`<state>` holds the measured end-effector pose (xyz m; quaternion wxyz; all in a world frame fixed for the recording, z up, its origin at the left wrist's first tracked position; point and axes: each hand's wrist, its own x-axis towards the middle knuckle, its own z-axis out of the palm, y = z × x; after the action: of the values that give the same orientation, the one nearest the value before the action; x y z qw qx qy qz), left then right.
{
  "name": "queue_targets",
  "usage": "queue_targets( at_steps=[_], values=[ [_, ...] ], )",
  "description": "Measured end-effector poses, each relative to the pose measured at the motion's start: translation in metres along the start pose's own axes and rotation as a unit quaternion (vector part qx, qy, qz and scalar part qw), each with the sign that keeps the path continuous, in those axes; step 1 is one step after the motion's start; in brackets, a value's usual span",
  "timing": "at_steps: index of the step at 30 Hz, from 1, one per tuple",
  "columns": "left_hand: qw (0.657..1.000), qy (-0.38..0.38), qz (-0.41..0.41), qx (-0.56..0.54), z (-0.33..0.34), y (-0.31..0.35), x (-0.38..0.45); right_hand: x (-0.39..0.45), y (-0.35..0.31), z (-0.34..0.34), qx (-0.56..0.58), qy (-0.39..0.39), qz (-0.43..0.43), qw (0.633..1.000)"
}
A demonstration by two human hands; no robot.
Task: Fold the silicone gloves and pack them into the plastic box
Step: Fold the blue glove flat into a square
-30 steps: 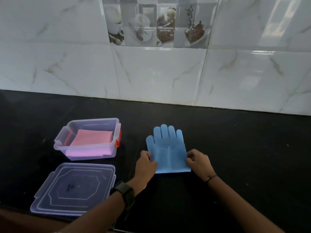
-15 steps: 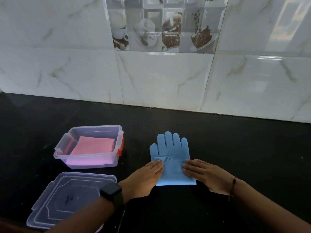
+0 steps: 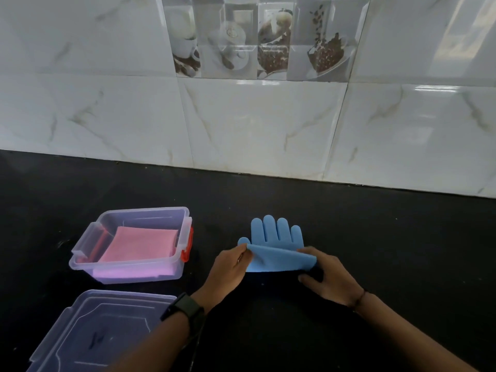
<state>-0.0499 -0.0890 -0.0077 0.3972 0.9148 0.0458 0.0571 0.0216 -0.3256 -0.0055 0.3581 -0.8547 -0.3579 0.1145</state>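
Note:
A blue silicone glove (image 3: 277,238) lies on the black counter, fingers pointing toward the wall. Its cuff end is lifted and folded up over the palm. My left hand (image 3: 230,267) pinches the cuff's left corner and my right hand (image 3: 326,275) holds its right corner. To the left stands the clear plastic box (image 3: 139,272) with red latches, open, holding a folded pink glove (image 3: 139,244).
The box's clear lid (image 3: 88,331) lies flat at the front left, near the counter edge. A white marble-tiled wall (image 3: 255,124) bounds the counter at the back. Black counter (image 3: 402,251) stretches to the right.
Both hands went from resting flat on the glove's lower half to gripping its cuff corners. The cuff has been lifted and brought up toward the fingers.

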Motion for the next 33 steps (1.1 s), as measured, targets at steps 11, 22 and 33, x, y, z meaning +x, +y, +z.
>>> queue_targets(
  at_steps=[11,22,33],
  values=[
    [0.961,0.108,-0.241,0.088,0.001,0.027,0.071,0.103,-0.031,0.014,-0.145,0.170,0.316,0.922],
    [0.956,0.004,-0.285,0.066,-0.009,0.029,0.046,0.105,-0.042,0.011,-0.064,0.124,0.452,0.881],
    [0.741,-0.046,-0.459,-0.489,-0.025,0.049,0.051,0.076,-0.043,-0.025,0.354,0.056,0.458,0.813]
  ],
)
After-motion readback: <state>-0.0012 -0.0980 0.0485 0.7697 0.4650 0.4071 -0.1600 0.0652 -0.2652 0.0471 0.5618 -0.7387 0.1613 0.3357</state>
